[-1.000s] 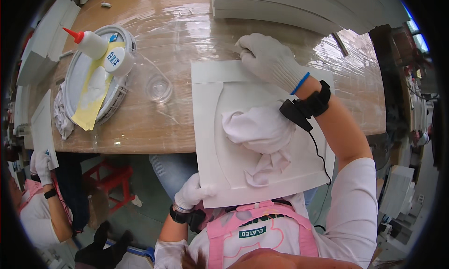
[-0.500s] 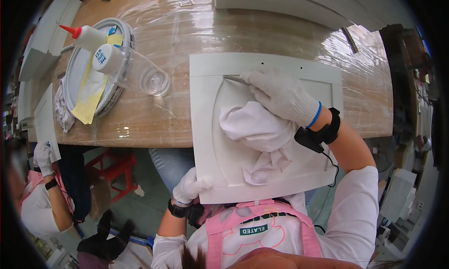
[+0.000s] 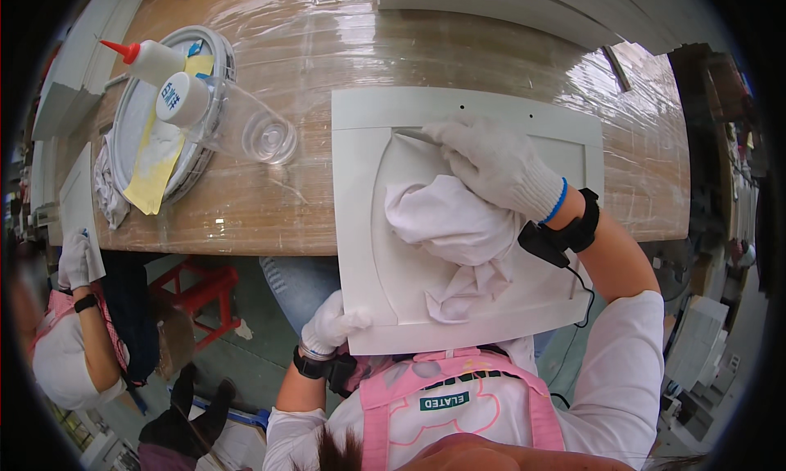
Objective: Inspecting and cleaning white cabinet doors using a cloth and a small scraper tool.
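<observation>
A white framed panel, with a recessed centre and two small dark holes near its far edge, lies partly on the table and juts over the near edge toward my lap. My left hand, in a white knit glove, grips its near left corner. At the recess's far left corner, my gloved right hand pinches a thin, flat grey blade-like tool; its fingers hide most of it. Crumpled white cloth rests on the recess, just under my right hand.
On the wrapped table, a round white lid bears a red-tipped squeeze bottle, a yellow strip and a clear white-capped bottle. White boards lie at the back. A co-worker's gloved hand holds another panel at left.
The panel's far edge has shifted slightly away from me. My right hand has moved a little to the right along the recess's far edge. My left hand keeps its grip.
</observation>
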`<act>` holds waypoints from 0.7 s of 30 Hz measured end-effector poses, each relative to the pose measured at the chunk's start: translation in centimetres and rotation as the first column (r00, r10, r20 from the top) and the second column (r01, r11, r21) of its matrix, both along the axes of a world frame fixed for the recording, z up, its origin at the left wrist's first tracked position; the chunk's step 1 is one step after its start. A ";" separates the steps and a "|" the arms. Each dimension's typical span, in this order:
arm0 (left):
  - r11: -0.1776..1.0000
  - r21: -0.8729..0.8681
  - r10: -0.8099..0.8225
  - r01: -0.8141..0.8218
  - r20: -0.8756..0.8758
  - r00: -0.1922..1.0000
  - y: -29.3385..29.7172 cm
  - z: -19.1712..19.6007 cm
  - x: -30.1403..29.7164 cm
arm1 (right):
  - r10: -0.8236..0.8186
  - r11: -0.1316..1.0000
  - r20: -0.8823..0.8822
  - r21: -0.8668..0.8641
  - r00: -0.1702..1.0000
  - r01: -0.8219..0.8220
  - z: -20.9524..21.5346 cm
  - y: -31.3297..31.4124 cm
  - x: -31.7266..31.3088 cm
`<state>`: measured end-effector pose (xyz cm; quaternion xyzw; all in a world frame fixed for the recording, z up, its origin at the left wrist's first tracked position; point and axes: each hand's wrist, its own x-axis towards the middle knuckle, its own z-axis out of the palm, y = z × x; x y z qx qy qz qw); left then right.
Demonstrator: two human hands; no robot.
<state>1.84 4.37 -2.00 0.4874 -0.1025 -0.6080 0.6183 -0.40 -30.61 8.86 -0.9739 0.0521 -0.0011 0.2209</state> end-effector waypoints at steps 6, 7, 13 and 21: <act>1.000 0.009 0.017 -0.018 0.007 1.000 0.1 -0.1 -0.1 | 0.002 1.000 0.034 0.012 0.999 -0.002 -0.1 -0.1 0.0; 1.000 -0.001 0.013 -0.013 -0.009 1.000 0.0 0.0 -0.1 | -0.003 1.000 0.039 0.016 0.999 0.003 -0.3 -0.1 0.0; 1.000 0.004 -0.008 0.008 -0.029 1.000 0.1 0.1 0.1 | 0.005 0.999 0.091 0.032 0.996 -0.007 -1.0 -0.3 0.0; 1.000 0.002 -0.006 0.006 -0.028 1.000 0.0 0.4 0.0 | 0.027 0.998 0.117 0.057 0.993 -0.034 -1.2 -0.9 0.1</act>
